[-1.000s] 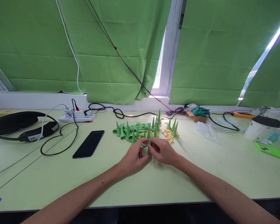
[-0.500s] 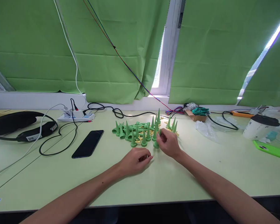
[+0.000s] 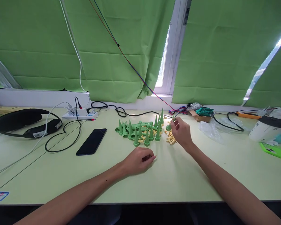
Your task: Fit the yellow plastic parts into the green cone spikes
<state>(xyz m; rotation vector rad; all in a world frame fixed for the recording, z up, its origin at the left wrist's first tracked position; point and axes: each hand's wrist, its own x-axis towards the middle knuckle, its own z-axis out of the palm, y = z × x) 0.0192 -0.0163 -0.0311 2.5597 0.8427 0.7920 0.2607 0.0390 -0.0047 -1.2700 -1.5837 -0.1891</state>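
Hands: two, comprising the left hand [image 3: 138,160] and right hand [image 3: 182,132]. Green cones [image 3: 146,139] beyond the left hand: at least eight; overlap prevents an exact count. Yellow pieces [image 3: 170,138] beside the right hand: numerous, too small to count. Left of the left hand: one black phone [image 3: 91,142], one power strip [image 3: 67,116]. Right of the right hand: one box [image 3: 198,117], one cup [image 3: 259,131], one green phone [image 3: 278,152].
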